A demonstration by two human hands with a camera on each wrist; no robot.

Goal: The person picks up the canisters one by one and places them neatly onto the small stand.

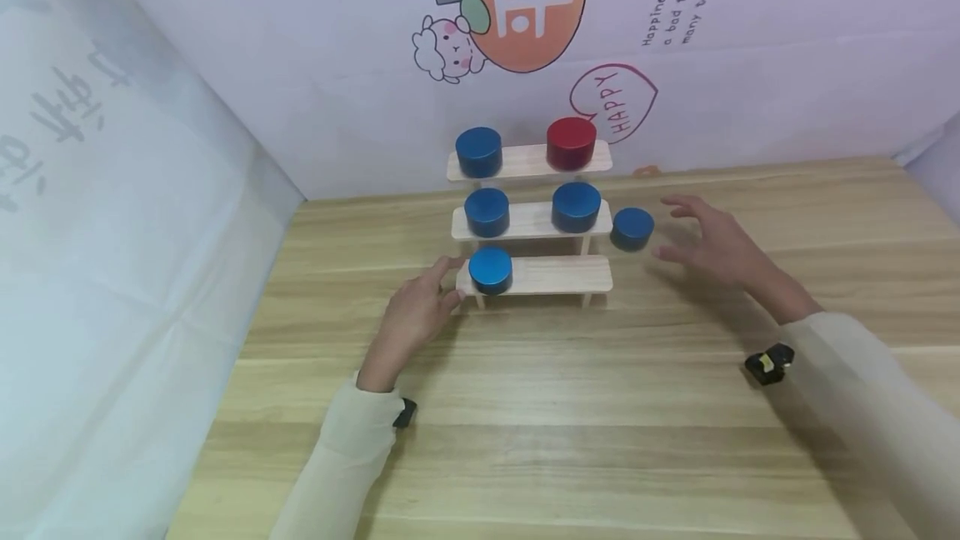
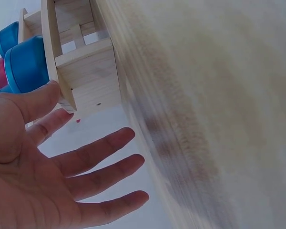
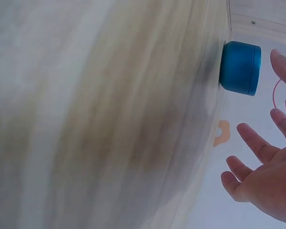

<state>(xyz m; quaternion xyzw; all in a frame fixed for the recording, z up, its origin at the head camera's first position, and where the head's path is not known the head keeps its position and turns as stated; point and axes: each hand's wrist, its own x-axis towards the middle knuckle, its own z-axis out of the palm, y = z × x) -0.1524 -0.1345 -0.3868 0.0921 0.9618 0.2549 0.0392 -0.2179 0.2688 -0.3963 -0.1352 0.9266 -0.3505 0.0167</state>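
Note:
A small three-tier wooden shelf (image 1: 558, 276) stands on the table, with round lidded tins on its steps. My left hand (image 1: 417, 311) is at the left end of the lowest step and pinches the board's end between thumb and index finger; the other fingers are spread straight in the left wrist view. One blue tin (image 1: 491, 270) sits on that step beside these fingers. Right of the shelf, another blue tin (image 1: 632, 228) rests on the table. My right hand (image 1: 716, 247) hovers just right of this tin, fingers spread apart and not touching it, as the right wrist view (image 3: 271, 176) shows.
The middle step carries two blue tins (image 1: 487, 212). On the top step stand a blue tin (image 1: 478, 152) and a red tin (image 1: 572, 143). A white printed cloth (image 1: 337, 107) hangs close behind the shelf and along the left side of the wooden table (image 1: 540, 407).

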